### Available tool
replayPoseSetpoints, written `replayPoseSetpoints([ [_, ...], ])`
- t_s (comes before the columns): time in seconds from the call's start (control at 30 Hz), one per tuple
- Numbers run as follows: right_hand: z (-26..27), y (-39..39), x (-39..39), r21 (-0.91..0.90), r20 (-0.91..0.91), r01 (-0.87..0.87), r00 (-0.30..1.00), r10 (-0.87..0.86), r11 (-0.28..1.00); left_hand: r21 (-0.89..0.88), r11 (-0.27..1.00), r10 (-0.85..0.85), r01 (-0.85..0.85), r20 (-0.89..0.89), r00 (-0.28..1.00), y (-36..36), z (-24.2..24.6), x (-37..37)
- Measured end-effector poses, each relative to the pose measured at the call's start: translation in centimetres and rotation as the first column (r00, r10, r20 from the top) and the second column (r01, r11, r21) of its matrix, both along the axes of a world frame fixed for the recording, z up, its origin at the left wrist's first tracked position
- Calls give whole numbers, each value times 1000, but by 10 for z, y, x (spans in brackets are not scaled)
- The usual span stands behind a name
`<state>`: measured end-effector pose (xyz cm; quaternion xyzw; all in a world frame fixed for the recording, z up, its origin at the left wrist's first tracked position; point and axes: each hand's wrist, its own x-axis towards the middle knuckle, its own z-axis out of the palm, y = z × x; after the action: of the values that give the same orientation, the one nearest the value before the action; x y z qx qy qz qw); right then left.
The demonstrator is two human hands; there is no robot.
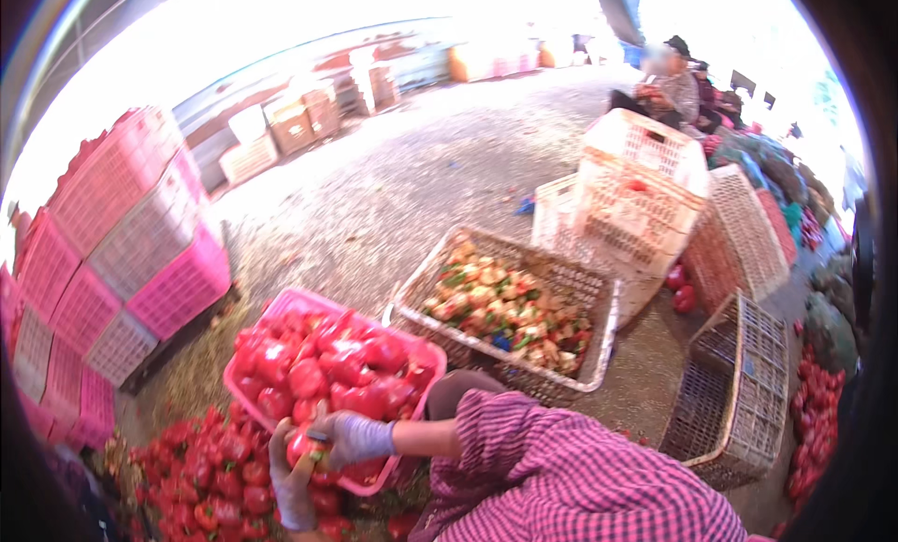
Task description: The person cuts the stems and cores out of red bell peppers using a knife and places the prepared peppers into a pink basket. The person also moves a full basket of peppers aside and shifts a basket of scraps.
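My left hand [291, 479], in a light glove, holds a red bell pepper [300, 445] over the near edge of a pink plastic crate [232, 385]. My gloved right hand [351, 435] is against the same pepper and grips a small dark tool [318, 436], mostly hidden by the fingers. A pale, greenish stem end shows on the pepper between the hands. Glossy red peppers [344, 363] fill the pink crate. Beyond it, a dirty plastic crate [605, 345] contains pale pepper cores [491, 289] with green stems.
Loose red peppers [217, 472] are heaped on the floor at lower left. Pink and white crates [140, 240] rise in stacks at left. More crates [642, 198] stand at right, with a tipped crate [736, 395] nearer. A seated person [666, 86] is at the far right.
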<state>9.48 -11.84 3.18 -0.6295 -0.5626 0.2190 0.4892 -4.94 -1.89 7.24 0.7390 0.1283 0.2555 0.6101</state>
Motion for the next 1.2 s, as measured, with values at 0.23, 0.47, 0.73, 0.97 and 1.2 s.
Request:
replayPoseSetpoints([
  [0.23,28,-22,-16,38,-281,72,958,-59,997,-221,975,33,16,215,976,-14,-24,9],
  [0.47,11,-14,-10,238,166,137,970,-179,961,-115,911,412,-396,212,886,-31,-47,26],
  [0.73,49,-19,1,-181,-788,181,561,-253,967,-785,604,544,-138,280,791,-47,-38,38],
  [0.97,93,-67,82,62,-486,628,698,-526,776,-752,644,311,141,426,850,-22,-29,33],
  [1.2,98,-123,140,74,-537,878,435,-722,474,-771,543,133,333,470,873,-18,-26,38],
])
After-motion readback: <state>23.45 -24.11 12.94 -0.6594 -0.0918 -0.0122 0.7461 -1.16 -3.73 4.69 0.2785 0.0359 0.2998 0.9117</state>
